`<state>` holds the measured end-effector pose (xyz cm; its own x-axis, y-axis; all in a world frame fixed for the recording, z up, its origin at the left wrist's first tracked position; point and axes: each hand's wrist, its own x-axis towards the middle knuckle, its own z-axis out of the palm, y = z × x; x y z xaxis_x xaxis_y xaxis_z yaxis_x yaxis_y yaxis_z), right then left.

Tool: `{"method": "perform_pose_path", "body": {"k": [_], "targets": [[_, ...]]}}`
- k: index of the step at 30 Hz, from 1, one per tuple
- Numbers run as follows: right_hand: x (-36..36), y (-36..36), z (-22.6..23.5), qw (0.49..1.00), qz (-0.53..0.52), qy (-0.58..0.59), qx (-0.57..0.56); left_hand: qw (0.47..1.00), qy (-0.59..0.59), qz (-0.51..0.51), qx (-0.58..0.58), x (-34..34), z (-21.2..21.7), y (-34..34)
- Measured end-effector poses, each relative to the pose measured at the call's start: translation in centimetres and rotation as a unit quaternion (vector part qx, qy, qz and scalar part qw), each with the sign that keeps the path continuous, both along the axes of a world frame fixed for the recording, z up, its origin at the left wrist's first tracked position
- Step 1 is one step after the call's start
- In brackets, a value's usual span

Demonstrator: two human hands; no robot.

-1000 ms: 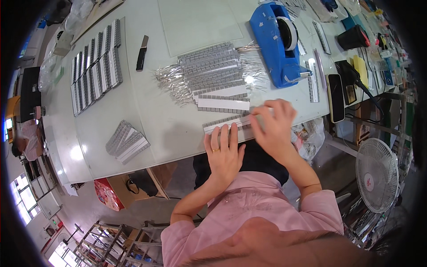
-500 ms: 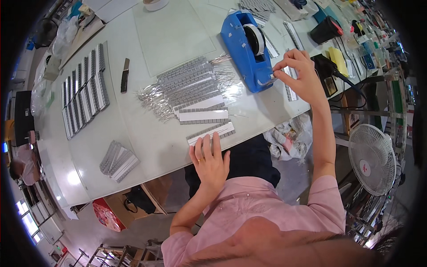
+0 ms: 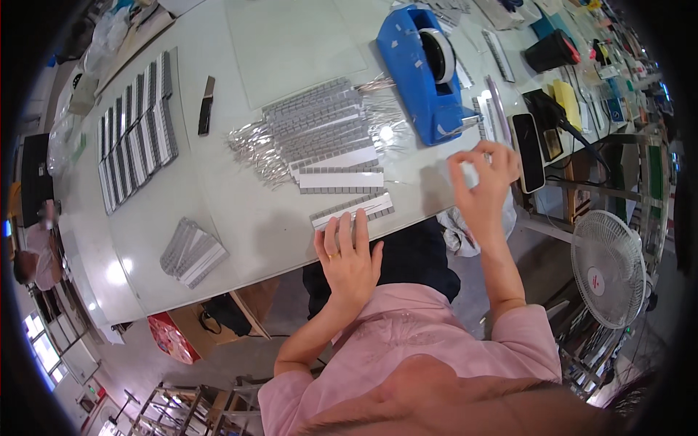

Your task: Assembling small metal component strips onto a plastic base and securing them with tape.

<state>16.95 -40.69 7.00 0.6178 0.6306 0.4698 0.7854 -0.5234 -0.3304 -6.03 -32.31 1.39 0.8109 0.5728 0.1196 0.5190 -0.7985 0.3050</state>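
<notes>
"Resting on the strip [image 3: 378,204], is that the left hand [image 3: 350,267]?"

"Yes. Its fingers lie flat, a little apart, with the tips on top. The strip is near the middle of the frame, by the edge of the table [image 3: 243,225]."

"And the right hand [image 3: 486,178]?"

"It is right of the middle, just below the blue tape holder [image 3: 413,76]. Its thumb and first finger curl toward each other. I can't tell if they pinch anything."

"Is the strip heavy?"

"I'd guess it is light, thin and a bit stiff. It could slide on the smooth table, and may bend if squeezed hard. I'd hold it by its long edges, or at one end."
</notes>
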Motion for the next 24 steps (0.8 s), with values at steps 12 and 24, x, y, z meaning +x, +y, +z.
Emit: {"method": "perform_pose_path", "body": {"k": [12,24], "targets": [[-8.0,2.2,-5.2,0.984,0.118,0.134,0.014,1.0,-0.009,0.0,0.011,0.1,-0.2,0.0],[-8.3,2.5,-3.7,0.997,0.039,0.058,-0.02,1.0,-0.011,-0.004,0.018,0.1,-0.2,0.0]]}}
